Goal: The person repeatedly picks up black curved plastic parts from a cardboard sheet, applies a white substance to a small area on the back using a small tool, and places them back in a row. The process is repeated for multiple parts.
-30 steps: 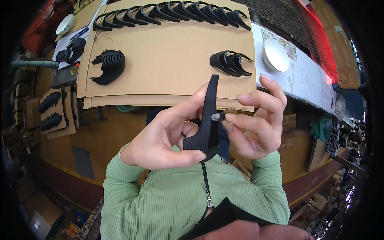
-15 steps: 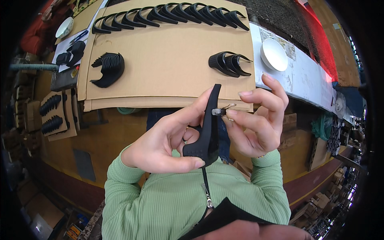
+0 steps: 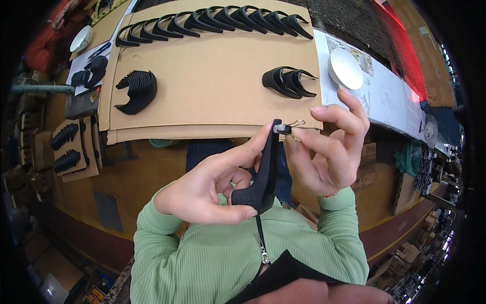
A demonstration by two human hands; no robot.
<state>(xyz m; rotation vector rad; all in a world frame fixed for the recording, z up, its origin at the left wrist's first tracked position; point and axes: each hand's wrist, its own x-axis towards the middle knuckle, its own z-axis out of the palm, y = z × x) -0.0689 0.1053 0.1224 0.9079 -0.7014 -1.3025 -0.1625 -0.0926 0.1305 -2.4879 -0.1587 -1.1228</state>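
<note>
My left hand (image 3: 200, 185) grips a curved black plastic piece (image 3: 263, 185) in front of my chest, thumb at its lower end and fingers behind it. The piece stands on edge, its narrow tip pointing away from me. Near that tip, my right hand (image 3: 334, 149) pinches a small black binder clip (image 3: 287, 129) with wire handles between thumb and forefinger. A pale grey pad (image 3: 277, 128) on the clip's jaw side touches the piece; whether the jaws grip it I cannot tell. My other right fingers are raised and bent.
A cardboard sheet (image 3: 212, 81) carries a row of curved black pieces (image 3: 223, 19), a nested stack (image 3: 144, 91) at left and a nested pair (image 3: 291, 82) at right. A white bowl (image 3: 345, 70) stands on the right. Another person's hand (image 3: 59, 19) shows far left.
My right hand and the clip have moved a little away from me, up to the piece's narrow tip. The black piece has shifted slightly toward me in my left hand.
</note>
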